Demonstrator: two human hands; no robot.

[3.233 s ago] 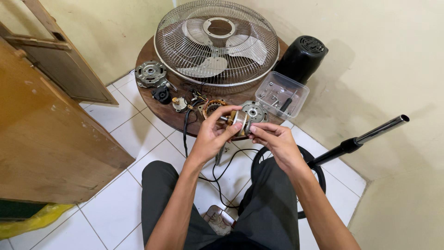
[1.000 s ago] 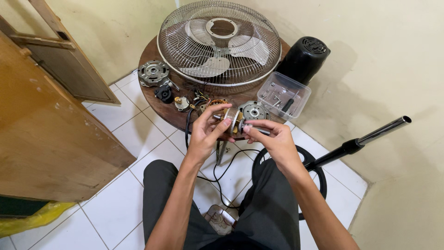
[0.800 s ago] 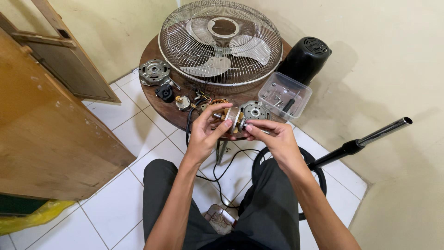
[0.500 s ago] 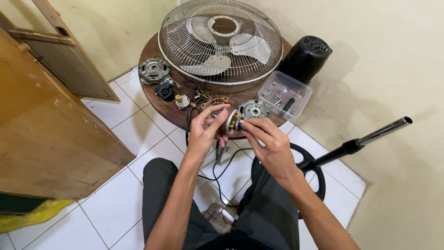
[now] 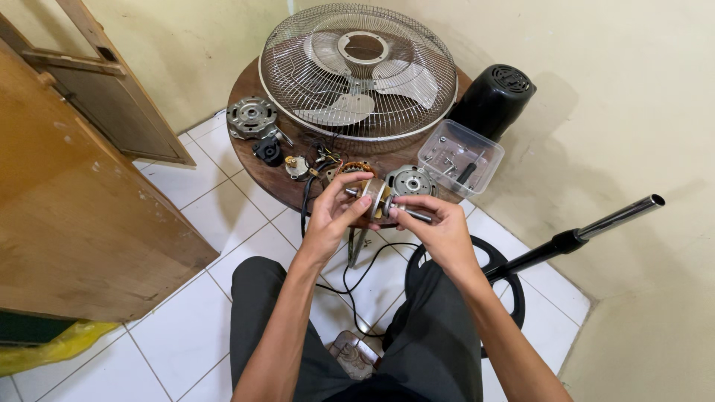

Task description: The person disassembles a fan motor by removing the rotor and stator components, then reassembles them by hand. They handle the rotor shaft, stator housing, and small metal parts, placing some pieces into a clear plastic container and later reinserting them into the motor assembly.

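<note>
Head view, looking down past the person's knees: both hands meet just above the middle of the frame, over the near edge of a round wooden tabletop (image 5: 257, 160). Between them is a fan motor rotor (image 5: 376, 199), a short metal drum on a thin shaft. The left hand (image 5: 333, 217) comes in from the lower left, and its fingers (image 5: 356, 179) curl over the top and left side of the drum, closed around it. The right hand (image 5: 439, 227) comes in from the lower right; its fingers (image 5: 408, 201) are pinched shut on the shaft where it sticks out to the right of the drum. The rotor thus sits squarely between the two sets of fingertips, touching both, lifted clear of the tabletop.

Just behind it, a round metal motor cover (image 5: 410, 181) lies flat. To the right, a clear plastic box (image 5: 460, 157) holds small parts. Across the upper middle of the frame lies a wire fan guard (image 5: 357, 71) with pale blades under it. At upper left of the tabletop rests another motor housing (image 5: 252, 118). A black plastic motor shell (image 5: 491, 100) stands at upper right against the wall. A black fan pole (image 5: 577, 237) slants across the right side above the white tiled floor (image 5: 179, 298).
</note>
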